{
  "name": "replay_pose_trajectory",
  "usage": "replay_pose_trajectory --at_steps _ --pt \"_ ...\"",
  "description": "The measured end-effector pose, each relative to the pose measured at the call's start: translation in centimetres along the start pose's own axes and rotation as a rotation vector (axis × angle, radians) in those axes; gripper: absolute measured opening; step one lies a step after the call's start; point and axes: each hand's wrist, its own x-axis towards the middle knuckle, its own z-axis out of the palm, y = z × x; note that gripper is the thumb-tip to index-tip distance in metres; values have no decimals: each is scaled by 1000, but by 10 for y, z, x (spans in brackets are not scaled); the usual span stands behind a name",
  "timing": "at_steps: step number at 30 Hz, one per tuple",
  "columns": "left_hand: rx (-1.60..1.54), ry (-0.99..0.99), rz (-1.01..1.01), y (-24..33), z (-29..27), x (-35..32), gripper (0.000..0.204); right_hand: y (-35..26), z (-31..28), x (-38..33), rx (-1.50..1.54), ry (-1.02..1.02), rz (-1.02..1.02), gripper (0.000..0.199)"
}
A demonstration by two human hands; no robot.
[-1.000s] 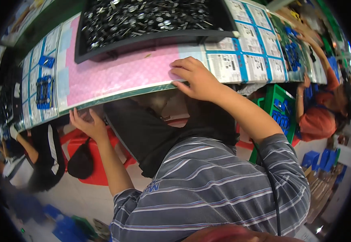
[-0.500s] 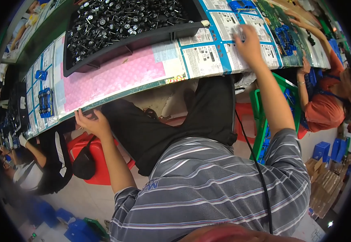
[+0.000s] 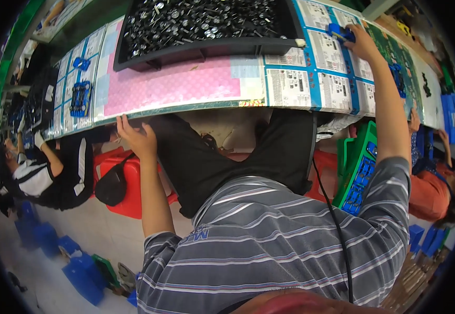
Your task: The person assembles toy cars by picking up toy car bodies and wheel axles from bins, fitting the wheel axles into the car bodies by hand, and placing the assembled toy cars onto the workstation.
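My right hand reaches to the far right part of the table. Its fingers close on the near end of a small blue plastic toy car part, lying over the printed sheets. My left hand is at the table's front edge, fingers apart, fingertips touching the edge, holding nothing. In front of me a black tray holds a heap of small black wheels on metal axles. On the left sheets lie a blue toy car chassis and a smaller blue piece.
Pink bubble sheeting covers the table before the tray. Beside my right thigh stands a green crate with blue car parts. Red stools flank my legs. Co-workers sit at left and right. A black cable crosses my shirt.
My right hand has moved farther out and right, from above the sheets onto the blue car part. My left hand stays at the table edge. The whole view has shifted.
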Motion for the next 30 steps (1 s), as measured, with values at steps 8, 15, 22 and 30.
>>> replay_pose_trajectory --at_steps 8,15,22,30 --pt "-51 7 -65 -2 12 2 67 -113 -31 -115 467 -47 -204 55" --pt "-130 58 -107 -4 15 0 67 -212 -16 -109 542 94 -416 67" --pt "-184 25 -175 36 -16 1 64 -269 -8 -108 630 57 -531 72" --pt "-485 -197 -154 77 -17 -14 48 -312 -1 -97 614 0 -630 57"
